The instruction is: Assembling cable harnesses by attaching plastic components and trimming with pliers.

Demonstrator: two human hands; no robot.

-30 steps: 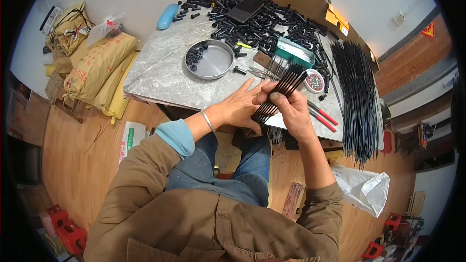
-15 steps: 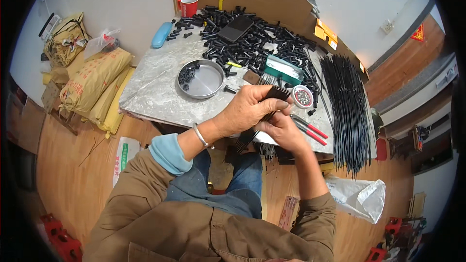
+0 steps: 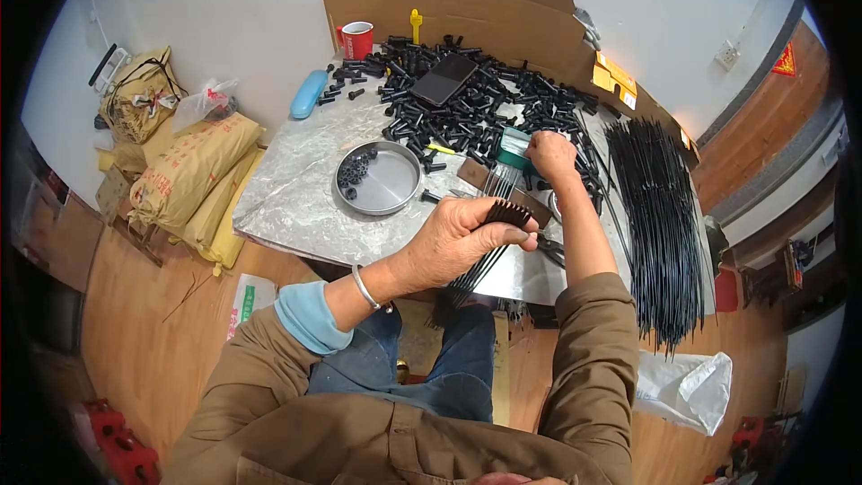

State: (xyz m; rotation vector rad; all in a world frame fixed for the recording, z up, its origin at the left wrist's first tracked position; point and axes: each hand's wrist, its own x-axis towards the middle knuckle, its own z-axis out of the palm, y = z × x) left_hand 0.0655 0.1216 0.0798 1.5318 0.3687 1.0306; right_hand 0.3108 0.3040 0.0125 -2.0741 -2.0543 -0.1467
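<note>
My left hand [image 3: 462, 238] grips a bundle of thin black rods [image 3: 485, 256] over the near edge of the grey table [image 3: 296, 198]; the rods hang down toward my lap. My right hand [image 3: 552, 154] reaches farther out, fingers closed at a green and white packet [image 3: 514, 148] beside the pile of black plastic parts [image 3: 476, 99]. Whether it holds anything is unclear. A round metal pan [image 3: 382, 184] with a few black rings sits left of my hands.
A big heap of long black rods [image 3: 660, 216] lies along the table's right side. Cardboard box flaps [image 3: 449, 0], a red cup [image 3: 357, 39], a dark tablet [image 3: 444, 79] and a blue case [image 3: 305, 92] are at the back. Sacks [image 3: 189, 180] sit left on the floor.
My right hand has left the rod bundle and reached forward to the green packet. My left hand alone keeps the bundle.
</note>
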